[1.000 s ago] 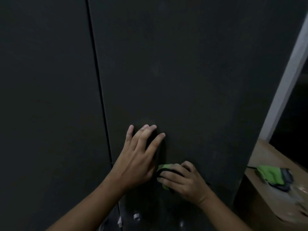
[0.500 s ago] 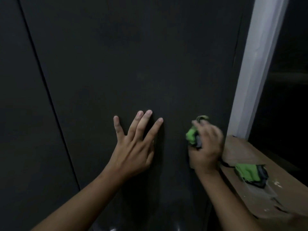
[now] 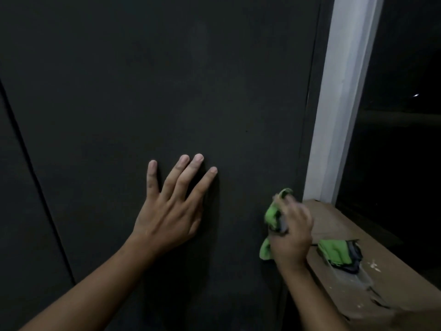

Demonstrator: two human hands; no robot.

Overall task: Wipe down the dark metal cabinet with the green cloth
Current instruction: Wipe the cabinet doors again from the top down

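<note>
Bracing against the dark metal cabinet [image 3: 167,80], the left hand [image 3: 171,218] lies flat on the front panel with all four fingers straight and fanned wide apart; the thumb is hidden beneath the palm. It holds nothing. The right hand [image 3: 292,235] has its fingers curled round the bunched green cloth [image 3: 272,215], which shows above and below the knuckles and sits at the panel's right edge, low down; motion blur prevents confirming whether the cloth touches the metal. The two hands are well apart. A vertical seam [image 3: 35,175] runs down the cabinet face at far left. To the right stands a white post [image 3: 343,91], and below it a cardboard box [image 3: 393,283] carries a second green-and-grey cloth [image 3: 336,253], just beside the right wrist. Compared with one second ago, the right hand and cloth have left their position directly beside the left hand and crossed to the right edge. Compared with half a second ago, the left hand's spread is unchanged and the right hand sits in much the same place.
</note>
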